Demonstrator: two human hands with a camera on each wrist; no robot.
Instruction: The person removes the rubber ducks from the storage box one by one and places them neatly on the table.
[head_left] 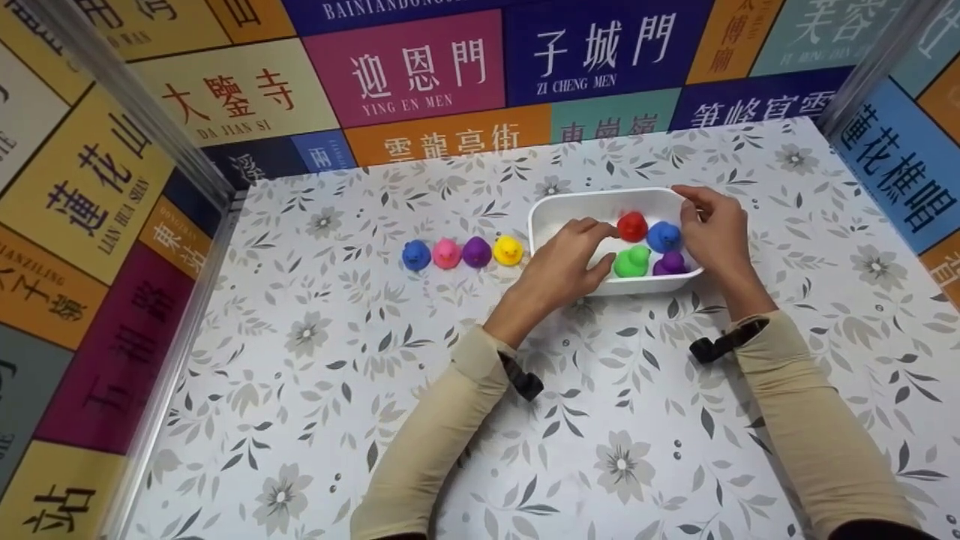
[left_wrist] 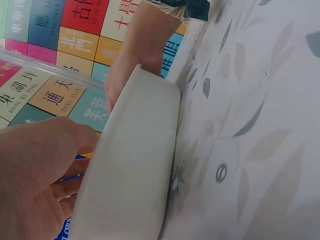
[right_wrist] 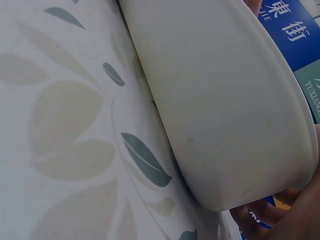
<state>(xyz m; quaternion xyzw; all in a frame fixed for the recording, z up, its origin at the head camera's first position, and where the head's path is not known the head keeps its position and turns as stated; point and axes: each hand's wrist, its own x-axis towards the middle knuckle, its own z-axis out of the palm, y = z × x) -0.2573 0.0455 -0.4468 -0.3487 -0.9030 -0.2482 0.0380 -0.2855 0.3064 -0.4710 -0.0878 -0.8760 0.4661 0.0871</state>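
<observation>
A white plastic tub [head_left: 570, 201] holds a red toy duck [head_left: 632, 226], a blue duck [head_left: 664, 238], a green duck [head_left: 632, 262] and a purple duck [head_left: 670, 265]. My left hand [head_left: 566, 259] reaches over the tub's left end, thumb and fingers spread, fingertips close to the red and green ducks; nothing shows in its grasp. At the right end, my right hand [head_left: 716, 232] grips the tub's rim, some of its fingers below the edge in the right wrist view. Both wrist views mostly show the tub's outer wall [left_wrist: 135, 150], which hides the ducks.
Left of the tub, a row of ducks stands on the flower-patterned table [head_left: 300, 405]: blue [head_left: 416, 255], pink [head_left: 447, 253], purple [head_left: 477, 253] and yellow [head_left: 508, 250], the yellow one nearest the tub. Colourful panels with lettering [head_left: 427, 67] border the table's back and sides.
</observation>
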